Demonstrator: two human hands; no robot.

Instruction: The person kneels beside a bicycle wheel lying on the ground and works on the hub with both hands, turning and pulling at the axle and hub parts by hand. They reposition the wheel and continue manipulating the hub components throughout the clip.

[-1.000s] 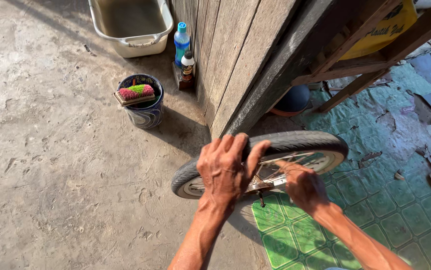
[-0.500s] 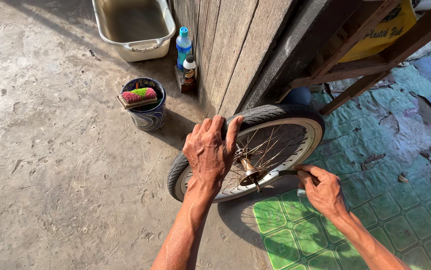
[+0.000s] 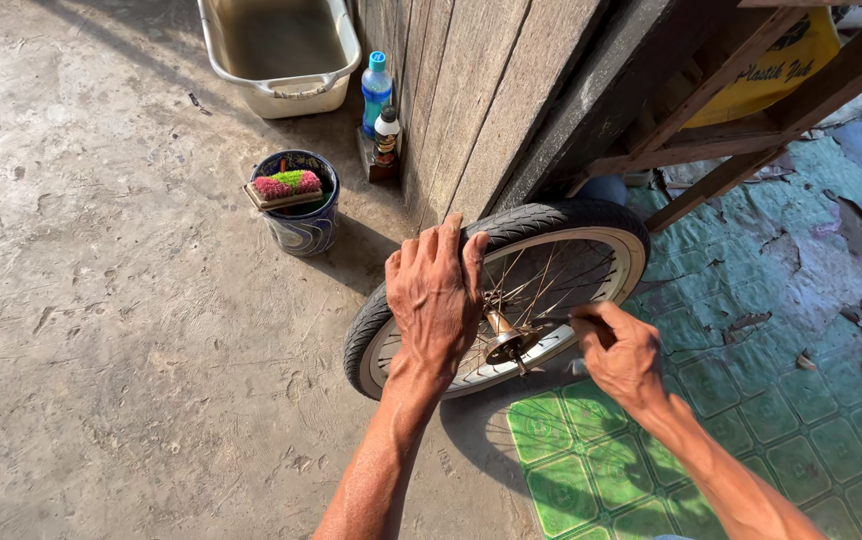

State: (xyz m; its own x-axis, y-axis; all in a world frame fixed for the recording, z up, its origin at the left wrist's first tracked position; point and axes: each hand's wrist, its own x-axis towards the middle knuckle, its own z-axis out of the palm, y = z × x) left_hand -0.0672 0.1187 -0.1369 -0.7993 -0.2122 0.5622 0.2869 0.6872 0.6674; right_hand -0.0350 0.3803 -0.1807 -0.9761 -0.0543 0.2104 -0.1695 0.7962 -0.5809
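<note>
A small bicycle wheel, black tyre on a pale rim, is stood on edge on the concrete floor, just in front of a wooden plank wall, its right part over green patterned sheeting. The left hand is laid over the top of the tyre, fingers curled loosely over the tread and gripping it. The right hand is set at the near right side of the rim, fingers drawn together in a pinch close to the spokes; what is pinched, if anything, cannot be told. The brass-coloured hub is seen between the two hands. Against the frame a second earlier, the wheel is noted as raised: then it lay nearly flat and low, now it is tipped well up so that the spokes face the camera. The left hand has kept its hold on the tyre through the lift. The right hand, earlier placed inside the rim near the hub, has been shifted outward to the rim's right edge. To the far left, a patterned bucket with a pink and green scrubbing brush across its mouth is recorded; beyond it, a blue bottle, a small dark bottle and a pale plastic tub with murky water.
</note>
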